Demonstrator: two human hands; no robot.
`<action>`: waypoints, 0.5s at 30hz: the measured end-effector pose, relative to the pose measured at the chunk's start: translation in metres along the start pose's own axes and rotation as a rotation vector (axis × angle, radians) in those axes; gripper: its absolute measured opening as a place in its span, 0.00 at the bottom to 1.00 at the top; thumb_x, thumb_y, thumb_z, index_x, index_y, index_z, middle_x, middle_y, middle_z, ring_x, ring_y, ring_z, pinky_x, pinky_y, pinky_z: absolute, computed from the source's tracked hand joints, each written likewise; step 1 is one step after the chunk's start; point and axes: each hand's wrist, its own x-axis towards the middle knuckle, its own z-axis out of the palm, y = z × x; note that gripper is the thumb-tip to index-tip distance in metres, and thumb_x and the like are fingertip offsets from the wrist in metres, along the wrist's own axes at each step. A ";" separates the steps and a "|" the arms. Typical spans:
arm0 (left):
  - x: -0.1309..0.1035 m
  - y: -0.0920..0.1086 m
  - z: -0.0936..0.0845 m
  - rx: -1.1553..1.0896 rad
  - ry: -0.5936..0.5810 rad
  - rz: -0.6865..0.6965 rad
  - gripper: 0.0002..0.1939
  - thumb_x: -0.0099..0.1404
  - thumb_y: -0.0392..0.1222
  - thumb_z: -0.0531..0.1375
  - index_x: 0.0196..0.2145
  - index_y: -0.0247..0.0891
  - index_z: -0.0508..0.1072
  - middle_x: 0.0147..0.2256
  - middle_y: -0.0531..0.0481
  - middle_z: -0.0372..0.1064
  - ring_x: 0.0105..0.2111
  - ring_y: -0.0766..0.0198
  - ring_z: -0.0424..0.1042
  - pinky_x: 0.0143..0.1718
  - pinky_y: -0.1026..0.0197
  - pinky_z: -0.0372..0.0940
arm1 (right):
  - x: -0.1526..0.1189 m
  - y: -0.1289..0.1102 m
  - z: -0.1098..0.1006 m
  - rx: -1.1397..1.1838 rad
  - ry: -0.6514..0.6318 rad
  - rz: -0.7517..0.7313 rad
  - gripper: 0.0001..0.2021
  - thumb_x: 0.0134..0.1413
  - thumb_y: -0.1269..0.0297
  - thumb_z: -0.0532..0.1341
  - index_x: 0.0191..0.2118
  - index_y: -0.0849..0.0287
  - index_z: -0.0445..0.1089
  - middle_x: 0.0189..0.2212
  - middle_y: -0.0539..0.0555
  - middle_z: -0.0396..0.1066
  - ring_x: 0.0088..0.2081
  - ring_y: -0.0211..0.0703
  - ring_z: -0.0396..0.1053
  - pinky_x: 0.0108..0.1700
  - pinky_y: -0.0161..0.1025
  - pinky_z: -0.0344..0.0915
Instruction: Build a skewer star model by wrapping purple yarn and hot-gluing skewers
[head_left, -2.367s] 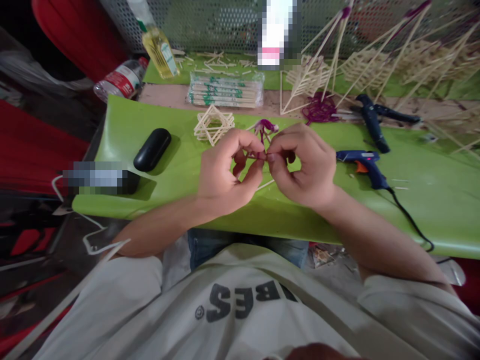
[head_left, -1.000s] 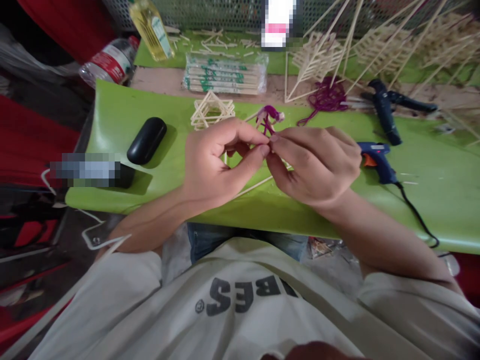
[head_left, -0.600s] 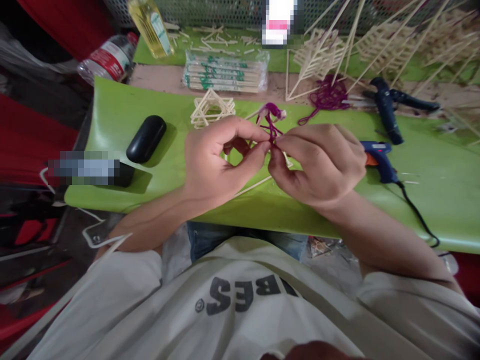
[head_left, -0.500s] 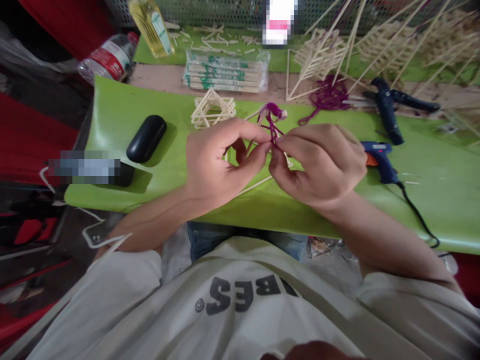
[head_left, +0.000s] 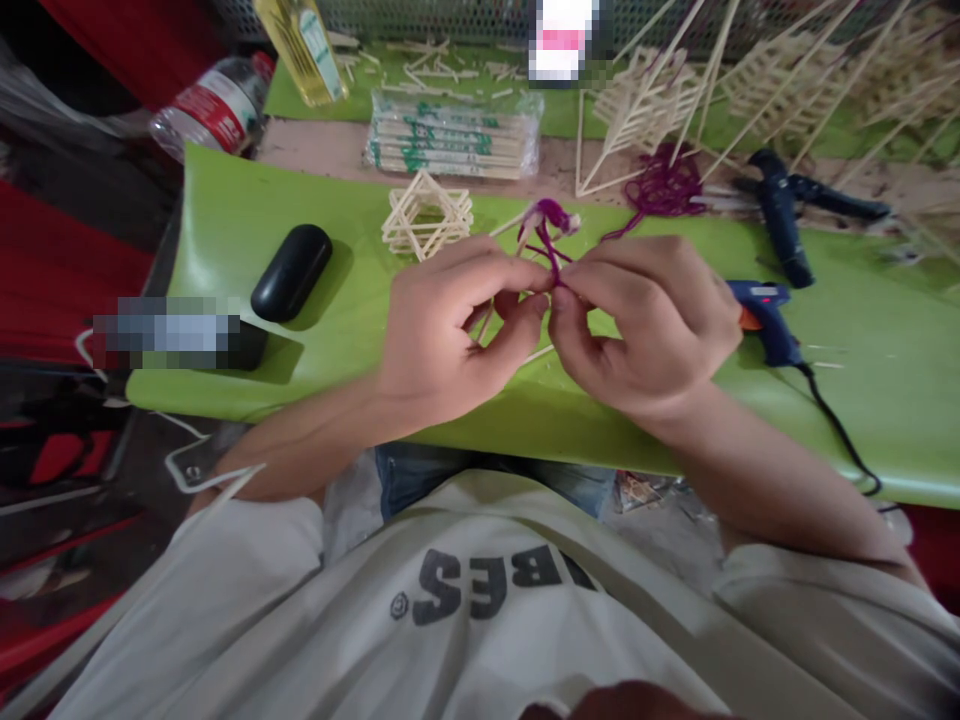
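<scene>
Purple yarn [head_left: 553, 262] sits pinched between closed fingers of left hand [head_left: 450, 330] and right hand [head_left: 645, 325].

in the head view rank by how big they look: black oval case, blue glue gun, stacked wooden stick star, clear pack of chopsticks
1. clear pack of chopsticks
2. black oval case, stacked wooden stick star and blue glue gun: too alike to rank; the gun is partly hidden by the right hand.

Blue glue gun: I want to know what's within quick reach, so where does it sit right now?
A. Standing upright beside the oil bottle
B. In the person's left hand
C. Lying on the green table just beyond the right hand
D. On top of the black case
C: the blue glue gun lies on the green table just past the right hand, untouched by it.
</scene>
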 end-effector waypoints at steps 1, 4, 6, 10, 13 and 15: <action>0.000 0.001 -0.001 -0.001 -0.005 -0.036 0.06 0.79 0.43 0.69 0.43 0.47 0.88 0.33 0.51 0.82 0.26 0.65 0.74 0.27 0.56 0.69 | 0.001 0.000 0.000 -0.018 0.020 -0.033 0.09 0.79 0.60 0.68 0.58 0.43 0.82 0.46 0.53 0.88 0.41 0.52 0.86 0.42 0.54 0.81; 0.000 0.003 -0.004 0.016 -0.029 -0.165 0.07 0.80 0.45 0.70 0.44 0.45 0.90 0.32 0.51 0.83 0.26 0.64 0.76 0.25 0.56 0.69 | 0.004 -0.001 0.002 -0.049 0.070 -0.110 0.11 0.78 0.62 0.70 0.59 0.43 0.83 0.45 0.51 0.89 0.38 0.49 0.86 0.38 0.51 0.79; 0.001 0.003 -0.006 0.001 -0.063 -0.232 0.08 0.81 0.47 0.71 0.44 0.45 0.91 0.31 0.51 0.83 0.28 0.63 0.79 0.26 0.57 0.72 | 0.004 -0.001 0.003 -0.082 0.083 -0.127 0.11 0.78 0.62 0.71 0.59 0.43 0.84 0.44 0.49 0.90 0.36 0.47 0.85 0.36 0.50 0.77; 0.002 -0.003 -0.007 -0.074 -0.099 -0.289 0.14 0.84 0.51 0.70 0.40 0.44 0.89 0.31 0.51 0.83 0.29 0.63 0.82 0.27 0.59 0.76 | 0.001 -0.002 0.001 -0.055 0.052 -0.120 0.13 0.77 0.60 0.72 0.61 0.41 0.83 0.47 0.49 0.90 0.35 0.47 0.85 0.36 0.50 0.75; 0.003 -0.008 -0.007 -0.126 -0.105 -0.307 0.14 0.84 0.51 0.70 0.41 0.42 0.88 0.33 0.51 0.84 0.30 0.63 0.83 0.27 0.61 0.77 | 0.000 -0.005 -0.002 0.012 -0.036 -0.040 0.13 0.78 0.57 0.70 0.63 0.43 0.82 0.49 0.53 0.90 0.40 0.50 0.87 0.41 0.53 0.79; 0.003 -0.009 -0.007 -0.152 -0.121 -0.325 0.13 0.83 0.49 0.71 0.40 0.41 0.88 0.32 0.51 0.84 0.29 0.63 0.83 0.26 0.62 0.77 | 0.000 -0.007 -0.002 0.066 -0.068 0.025 0.11 0.80 0.58 0.67 0.60 0.46 0.83 0.48 0.55 0.89 0.41 0.51 0.86 0.42 0.53 0.81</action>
